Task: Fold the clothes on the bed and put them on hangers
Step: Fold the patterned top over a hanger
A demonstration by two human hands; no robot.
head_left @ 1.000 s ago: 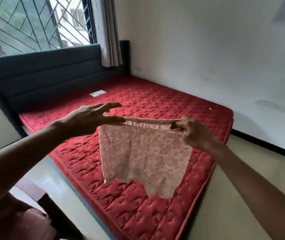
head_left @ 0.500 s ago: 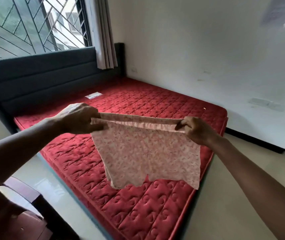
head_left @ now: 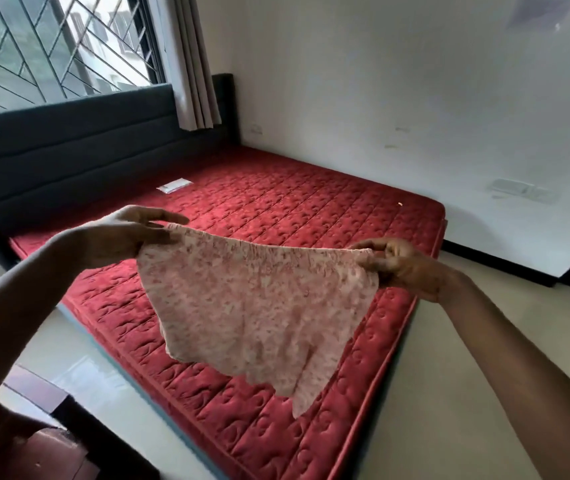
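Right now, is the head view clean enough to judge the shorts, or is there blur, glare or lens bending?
Head view: daylight from the window falls soft and even; the pink floral shorts, pinched by the left hand and right hand, read fairly sharp; the floor beside the red mattress shows a pale sheen; the wide lens stretches the frame's corners.

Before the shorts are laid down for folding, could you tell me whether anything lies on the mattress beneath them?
Nothing visible does. The left hand and right hand hold the floral shorts above bare red mattress; a small white label lies well away, by the headboard.
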